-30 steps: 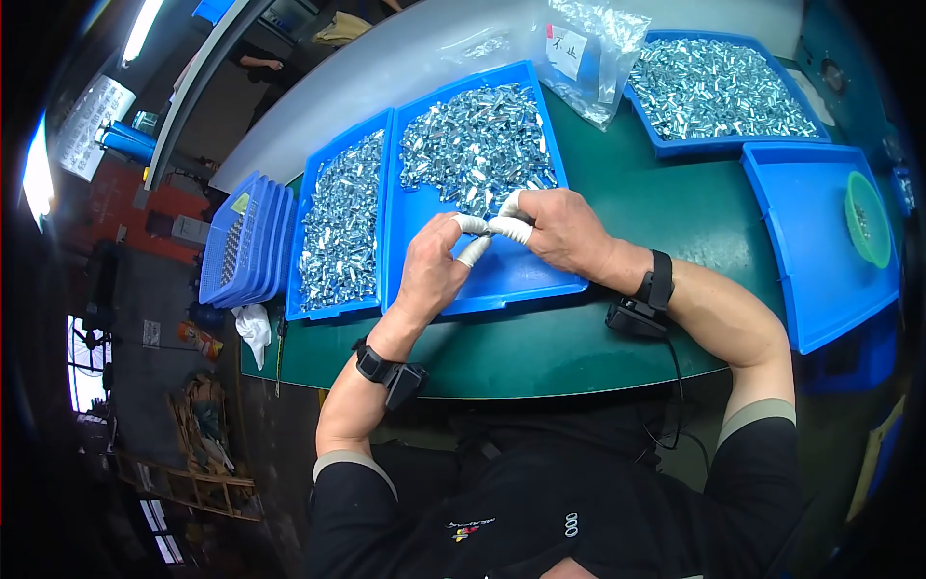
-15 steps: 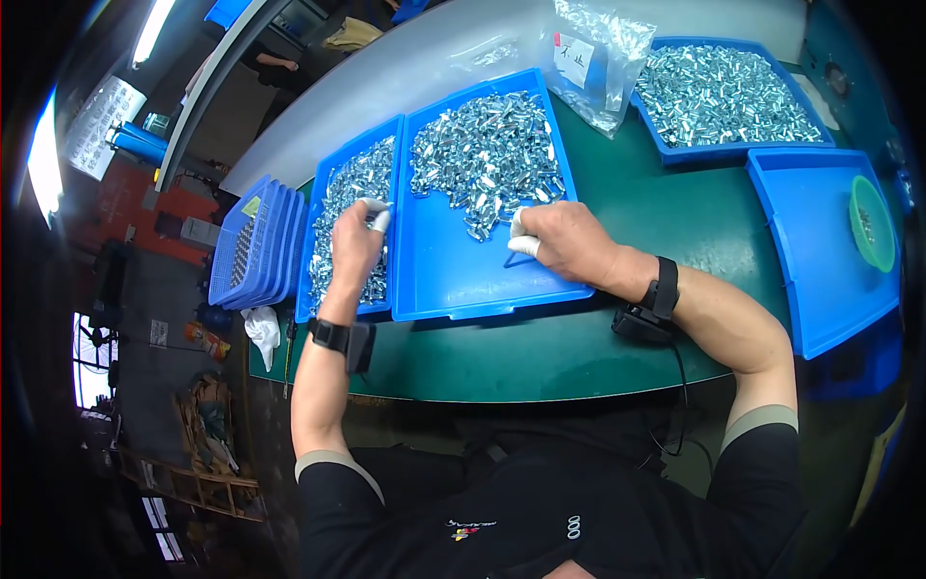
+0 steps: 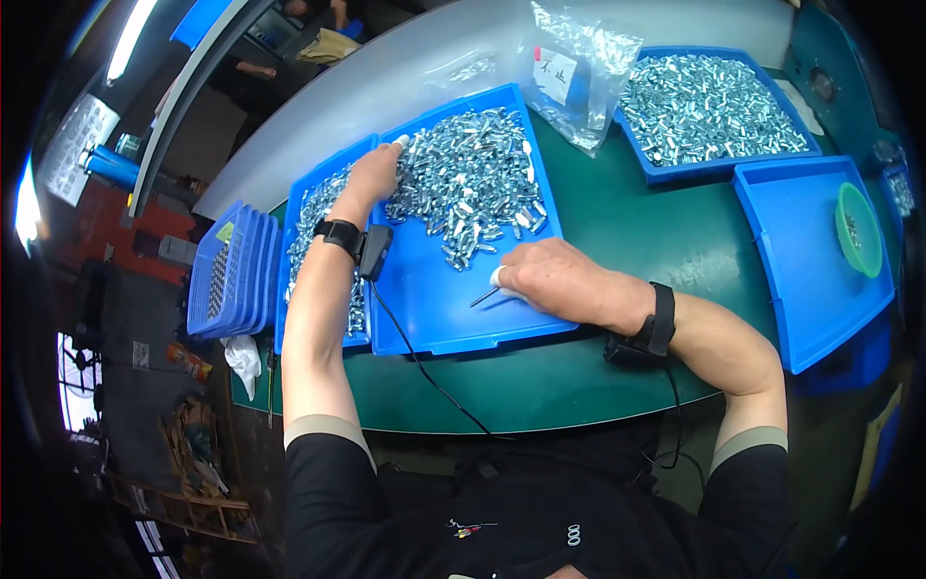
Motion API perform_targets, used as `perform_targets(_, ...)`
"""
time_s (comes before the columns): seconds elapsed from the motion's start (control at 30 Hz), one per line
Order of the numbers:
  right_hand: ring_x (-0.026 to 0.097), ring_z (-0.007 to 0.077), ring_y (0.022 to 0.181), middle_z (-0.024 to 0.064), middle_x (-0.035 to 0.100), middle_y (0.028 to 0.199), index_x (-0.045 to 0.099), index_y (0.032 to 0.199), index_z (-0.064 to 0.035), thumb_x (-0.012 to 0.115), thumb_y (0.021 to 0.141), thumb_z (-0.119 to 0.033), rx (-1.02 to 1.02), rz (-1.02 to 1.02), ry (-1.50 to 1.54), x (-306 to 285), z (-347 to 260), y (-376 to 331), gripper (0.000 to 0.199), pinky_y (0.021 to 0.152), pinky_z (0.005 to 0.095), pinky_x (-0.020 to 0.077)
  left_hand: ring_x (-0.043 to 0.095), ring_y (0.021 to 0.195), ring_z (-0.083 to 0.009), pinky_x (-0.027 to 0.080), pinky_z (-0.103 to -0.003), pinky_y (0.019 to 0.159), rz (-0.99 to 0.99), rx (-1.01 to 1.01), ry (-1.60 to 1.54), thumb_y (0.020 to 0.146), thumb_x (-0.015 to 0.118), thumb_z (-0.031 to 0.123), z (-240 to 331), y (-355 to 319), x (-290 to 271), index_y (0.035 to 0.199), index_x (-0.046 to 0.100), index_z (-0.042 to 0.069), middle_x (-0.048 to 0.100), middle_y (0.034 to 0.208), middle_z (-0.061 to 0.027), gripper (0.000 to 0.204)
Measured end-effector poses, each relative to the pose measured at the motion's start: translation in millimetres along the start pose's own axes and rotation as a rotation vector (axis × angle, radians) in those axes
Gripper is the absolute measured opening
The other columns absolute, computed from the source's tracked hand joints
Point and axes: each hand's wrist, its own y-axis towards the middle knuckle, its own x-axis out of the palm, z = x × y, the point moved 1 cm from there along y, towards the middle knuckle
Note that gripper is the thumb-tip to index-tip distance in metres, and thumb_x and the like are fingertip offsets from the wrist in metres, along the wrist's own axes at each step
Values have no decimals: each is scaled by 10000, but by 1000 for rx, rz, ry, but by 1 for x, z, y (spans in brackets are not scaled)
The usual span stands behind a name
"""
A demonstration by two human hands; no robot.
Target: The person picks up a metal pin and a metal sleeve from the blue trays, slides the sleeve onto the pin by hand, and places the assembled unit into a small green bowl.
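My left hand (image 3: pixel 374 176) reaches over the rim between two blue trays, at the left edge of a heap of small silvery metal parts (image 3: pixel 463 164). A white fingertip cover shows on it, but the other fingers are hidden beneath the hand. The heap lies in the middle blue tray (image 3: pixel 424 323), whose near part is bare. Over that tray's right side, my right hand (image 3: pixel 550 280) is closed around a thin dark rod (image 3: pixel 485 297) that points down to the left. White covers are on its fingertips too. More such parts fill the left blue tray (image 3: pixel 289 280), partly under my left forearm.
Stacked blue baskets (image 3: pixel 231 275) stand left, beside a white cloth (image 3: pixel 243 365). A clear plastic bag (image 3: pixel 584 77) lies behind the trays. Farther right are another full blue tray (image 3: pixel 675 174) and a blue tray (image 3: pixel 772 232) with a green bowl (image 3: pixel 858 230). A cable hangs from my left wrist device.
My left hand has moved from above the left tray away from me and right, to the middle tray's heap. My right hand has drawn slightly back from the parts, the rod now showing.
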Motion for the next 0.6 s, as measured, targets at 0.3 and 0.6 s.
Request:
perform_targets(0.3, 658, 305, 858, 88, 626, 851, 659, 978, -67, 638, 897, -85, -184, -16, 231, 13, -30, 0, 85, 693, 446, 543, 618, 1151, -481, 501, -498, 1001, -61, -38, -362, 824, 579, 7, 31, -18, 2, 1322, 624, 42, 661, 1210, -289, 501)
perform_targets(0.6, 658, 323, 851, 100, 628, 841, 589, 865, -46, 625, 866, -57, -197, 78, 222, 14, -37, 1, 38, 699, 457, 547, 659, 1108, -417, 516, -458, 988, 19, 0, -609, 808, 586, -28, 106, -76, -26, 1398, 606, 62, 683, 1205, -256, 597)
